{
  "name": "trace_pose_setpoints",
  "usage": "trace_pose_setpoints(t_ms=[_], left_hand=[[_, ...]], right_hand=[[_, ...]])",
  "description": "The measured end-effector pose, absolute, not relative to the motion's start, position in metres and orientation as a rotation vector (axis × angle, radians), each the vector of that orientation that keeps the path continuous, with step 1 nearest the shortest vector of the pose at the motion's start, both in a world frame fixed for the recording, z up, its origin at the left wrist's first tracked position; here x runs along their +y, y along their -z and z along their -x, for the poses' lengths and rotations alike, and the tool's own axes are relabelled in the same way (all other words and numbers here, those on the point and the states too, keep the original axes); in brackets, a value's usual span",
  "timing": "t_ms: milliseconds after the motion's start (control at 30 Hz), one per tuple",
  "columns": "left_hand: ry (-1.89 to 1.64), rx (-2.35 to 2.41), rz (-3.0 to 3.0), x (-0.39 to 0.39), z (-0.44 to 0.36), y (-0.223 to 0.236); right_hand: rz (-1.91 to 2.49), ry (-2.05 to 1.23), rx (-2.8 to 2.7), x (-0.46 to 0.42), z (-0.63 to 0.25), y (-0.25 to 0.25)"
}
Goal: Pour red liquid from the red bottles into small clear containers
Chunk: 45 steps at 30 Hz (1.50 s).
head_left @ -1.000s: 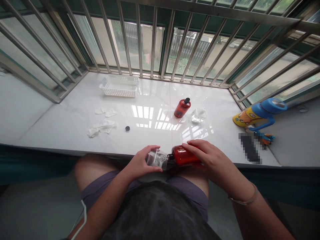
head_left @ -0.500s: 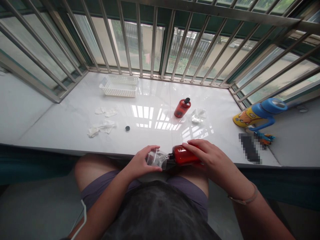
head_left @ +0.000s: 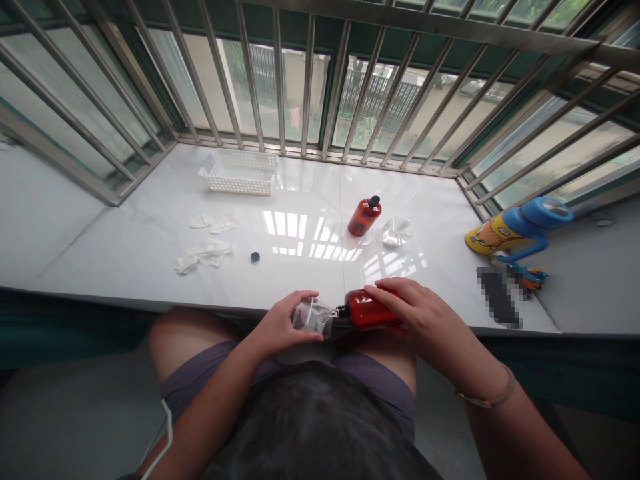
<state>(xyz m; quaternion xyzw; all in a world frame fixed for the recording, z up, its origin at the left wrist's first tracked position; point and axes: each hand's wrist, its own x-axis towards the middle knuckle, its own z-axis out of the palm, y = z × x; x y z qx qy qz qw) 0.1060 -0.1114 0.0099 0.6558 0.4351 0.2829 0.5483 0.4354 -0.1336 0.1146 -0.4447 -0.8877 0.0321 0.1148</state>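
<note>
My left hand (head_left: 281, 327) is closed around a small clear plastic cup (head_left: 311, 318), tilted with its mouth to the right. My right hand (head_left: 417, 310) grips a red translucent bottle (head_left: 367, 309), which lies nearly on its side. The bottle's uncapped black neck points into the cup's mouth, and clear liquid runs from it into the cup. Both are held above my lap at the table's front edge. A loose black cap (head_left: 255, 257) lies on the white table (head_left: 300, 280) beyond my left hand.
A second red bottle (head_left: 365, 217) with a black cap stands beside a clear square container (head_left: 397, 231). Crumpled white tissues (head_left: 204, 256) lie left, a white basket (head_left: 239, 175) behind them. At right are a blue-and-yellow flask (head_left: 515, 227) and a blurred dark object (head_left: 499, 297). Metal bars (head_left: 310, 87) line the window.
Liquid keeps running from the bottle into the cup. Both hands and the things on the table stay almost where they were.
</note>
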Motion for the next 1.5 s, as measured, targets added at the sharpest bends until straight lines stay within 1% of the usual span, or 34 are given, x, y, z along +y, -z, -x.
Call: trace_pose_setpoints(t_ms=[1067,1500], left_hand=[[-0.668,1.06,-1.554,-0.1129,-0.1079,-0.0129],[-0.672,1.061,-1.548,-0.1124,-0.1075,-0.0076]], right_hand=[[1.321,-0.027,-2.67,-0.133,-0.4353,-0.1216],[1.33,-0.011,-2.676,-0.1321,-0.4362,-0.1222]])
